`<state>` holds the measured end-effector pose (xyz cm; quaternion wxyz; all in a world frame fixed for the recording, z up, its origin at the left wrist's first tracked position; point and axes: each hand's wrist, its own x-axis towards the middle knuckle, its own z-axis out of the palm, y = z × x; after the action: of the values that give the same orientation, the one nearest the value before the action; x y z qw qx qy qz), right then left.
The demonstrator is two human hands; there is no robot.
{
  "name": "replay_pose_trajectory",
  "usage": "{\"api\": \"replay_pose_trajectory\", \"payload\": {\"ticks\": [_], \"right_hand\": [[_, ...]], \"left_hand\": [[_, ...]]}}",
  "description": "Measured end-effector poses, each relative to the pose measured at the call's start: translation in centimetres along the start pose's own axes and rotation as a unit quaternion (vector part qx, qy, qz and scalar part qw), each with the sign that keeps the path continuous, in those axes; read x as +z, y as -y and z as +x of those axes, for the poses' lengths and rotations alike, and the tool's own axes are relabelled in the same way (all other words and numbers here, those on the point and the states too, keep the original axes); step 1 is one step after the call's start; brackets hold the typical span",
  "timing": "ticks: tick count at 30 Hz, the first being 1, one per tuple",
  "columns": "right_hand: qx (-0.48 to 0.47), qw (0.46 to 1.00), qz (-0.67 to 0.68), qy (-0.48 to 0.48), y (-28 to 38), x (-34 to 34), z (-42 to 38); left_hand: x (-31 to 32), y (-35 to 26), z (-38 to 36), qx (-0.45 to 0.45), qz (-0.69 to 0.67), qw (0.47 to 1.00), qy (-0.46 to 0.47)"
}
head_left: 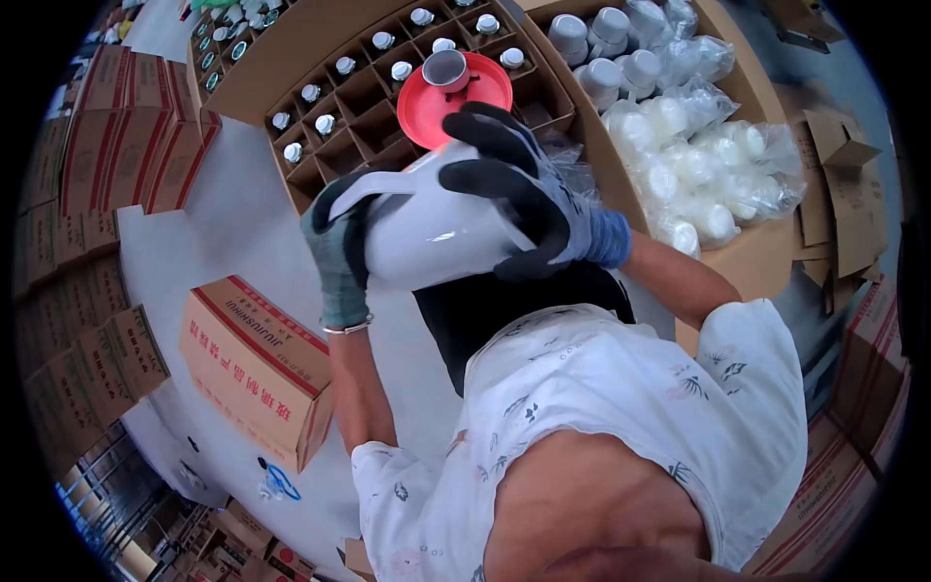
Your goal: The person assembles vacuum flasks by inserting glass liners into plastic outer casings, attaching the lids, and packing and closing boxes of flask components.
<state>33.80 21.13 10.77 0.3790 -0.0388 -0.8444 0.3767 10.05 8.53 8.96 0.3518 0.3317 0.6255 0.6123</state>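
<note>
A large white container [436, 228] is held on its side between my two gloved hands, partly blurred. My left hand [344, 233], in a grey-green glove, wraps its left end beside a white handle-like strip. My right hand [529, 194], in a dark-fingered glove with a blue cuff, grips the other end from above. Just beyond my hands a red round plate [417, 112] lies on a divided carton [315, 184], with a small grey-white cup [446, 70] on it. Several white-capped bottles [383, 41] stand in the carton's compartments.
An open box [766, 281] at right holds white cups [611, 29] and bagged white pieces [698, 165]. A closed carton [257, 364] sits on the floor at left, near a blue loop [281, 482]. Stacked cartons [97, 136] line the left; flattened cardboard [844, 194] is at right.
</note>
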Motion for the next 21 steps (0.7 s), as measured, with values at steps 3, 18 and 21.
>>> {"api": "replay_pose_trajectory", "payload": {"ticks": [3, 18, 21], "right_hand": [[0.172, 0.939, 0.296, -0.034, -3.0, -0.4, 1.6], [0.367, 0.830, -0.336, 0.254, -34.8, 11.7, 0.8], [0.437, 0.792, -0.361, 0.227, -36.5, 12.7, 1.7]], "left_hand": [[-3.2, 0.8, -0.4, -0.048, 0.023, 0.998, -0.020], [-7.9, 6.6, -6.4, -0.114, 0.008, 0.968, -0.223], [-7.9, 6.4, -5.7, -0.127, -0.012, 0.968, -0.217]]}}
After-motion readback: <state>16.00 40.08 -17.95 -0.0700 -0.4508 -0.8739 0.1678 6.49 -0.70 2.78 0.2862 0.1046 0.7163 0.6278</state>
